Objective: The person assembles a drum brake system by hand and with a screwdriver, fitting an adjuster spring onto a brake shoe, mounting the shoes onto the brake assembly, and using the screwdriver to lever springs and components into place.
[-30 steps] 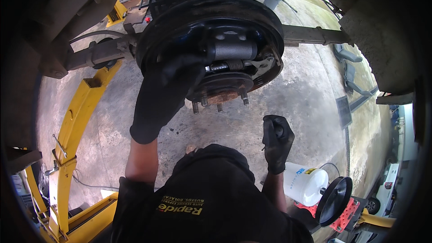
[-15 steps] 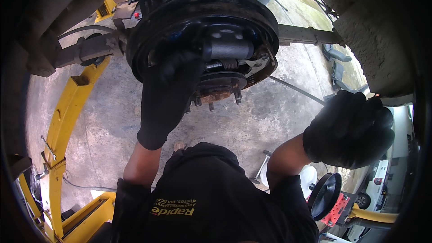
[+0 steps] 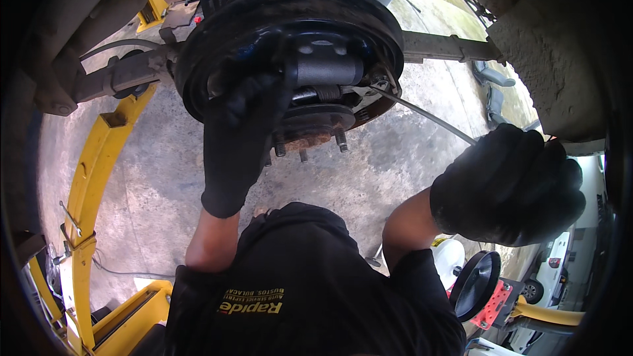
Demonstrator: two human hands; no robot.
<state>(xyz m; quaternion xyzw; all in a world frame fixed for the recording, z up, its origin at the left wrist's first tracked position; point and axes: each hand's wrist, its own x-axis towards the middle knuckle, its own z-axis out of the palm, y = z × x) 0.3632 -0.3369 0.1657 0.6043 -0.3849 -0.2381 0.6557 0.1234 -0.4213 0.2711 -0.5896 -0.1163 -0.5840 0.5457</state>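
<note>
In front of me is an open drum brake assembly with a round black backing plate [image 3: 221,33]. A grey wheel cylinder [image 3: 326,69] spans its upper part, above a coil spring [image 3: 329,94]. Below these is the hub flange [image 3: 313,118] with threaded studs. My left hand [image 3: 245,128], black-gloved, reaches in beside the cylinder's left end. Its fingers are curled, and what they grip is hidden. My right hand [image 3: 508,188], also gloved, is closed round a long thin metal rod [image 3: 428,116], shaped like a screwdriver shaft; any handle is hidden. The rod's far end meets the metal lever [image 3: 377,86] at the assembly's right side.
A rusty axle beam [image 3: 448,48] extends to either side behind the backing plate. On the left stands a yellow lift arm [image 3: 99,165] with a wrench [image 3: 70,217] on it. A black round pan [image 3: 476,285] and a red perforated bracket [image 3: 496,303] are at lower right.
The rod's far end has shifted up and left, from the plate's lower right rim onto the lever. My left hand stays by the cylinder. The whole view has moved slightly.
</note>
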